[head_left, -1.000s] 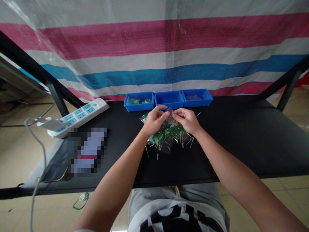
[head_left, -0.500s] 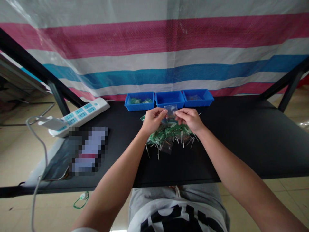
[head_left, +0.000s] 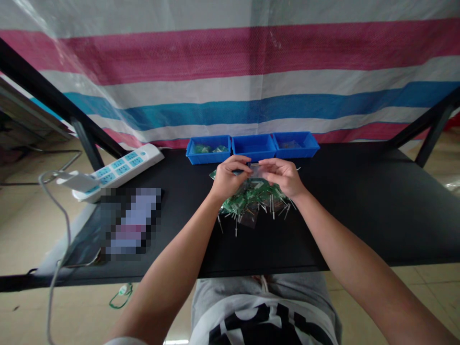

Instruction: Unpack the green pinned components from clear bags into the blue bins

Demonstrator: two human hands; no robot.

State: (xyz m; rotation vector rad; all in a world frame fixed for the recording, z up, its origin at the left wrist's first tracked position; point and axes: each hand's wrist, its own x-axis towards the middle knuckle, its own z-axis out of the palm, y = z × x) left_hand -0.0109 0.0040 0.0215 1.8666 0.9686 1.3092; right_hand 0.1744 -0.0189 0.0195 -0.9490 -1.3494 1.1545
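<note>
The person is wearing a grey garment with a bold black-and-white print (head_left: 262, 321), a pale drawstring (head_left: 264, 283) and a pale sleeve hem (head_left: 124, 341), leaving the left hand (head_left: 227, 179) and right hand (head_left: 282, 178) bare.

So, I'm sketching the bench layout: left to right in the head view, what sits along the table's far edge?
white power strip → blue bin holding green packets → middle blue bin → right blue bin
</note>
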